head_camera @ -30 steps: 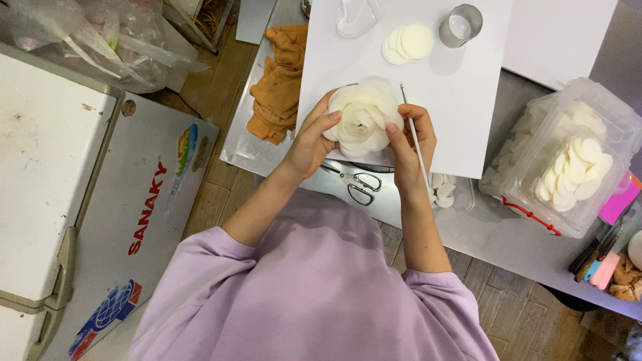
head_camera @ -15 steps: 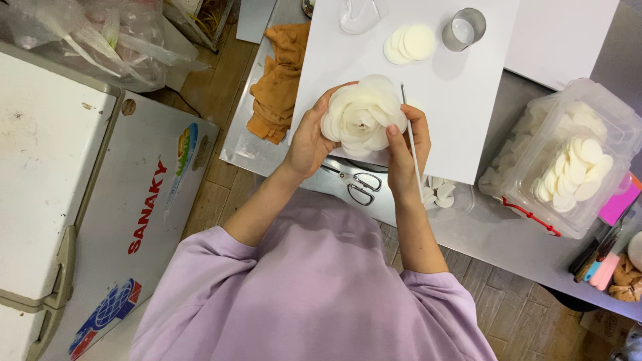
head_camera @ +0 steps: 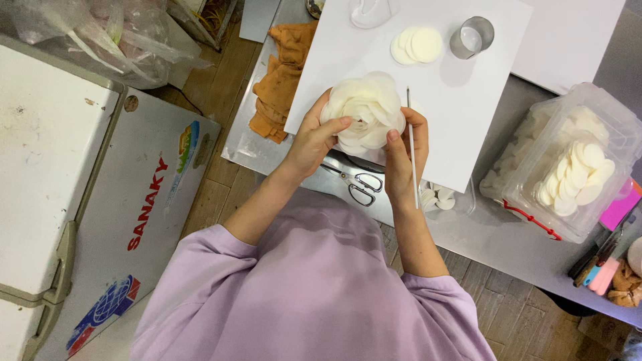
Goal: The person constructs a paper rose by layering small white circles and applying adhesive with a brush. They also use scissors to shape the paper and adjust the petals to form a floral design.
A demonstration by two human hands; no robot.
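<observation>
Cupping white layered flower: left hand at 8 o'clock, right hand at 4, pinching thin stick.

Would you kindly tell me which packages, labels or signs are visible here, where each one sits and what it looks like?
White chest freezer lid, left of the person: red lettering running lengthwise.
Multicoloured sticker near the lid's far corner: narrow strip.
Blue-and-red globe sticker at the lid's near corner.
Clear plastic tub on the grey table at right: white discs inside, red handle.
Crumpled clear plastic bags at top left.
No screens in view.
</observation>
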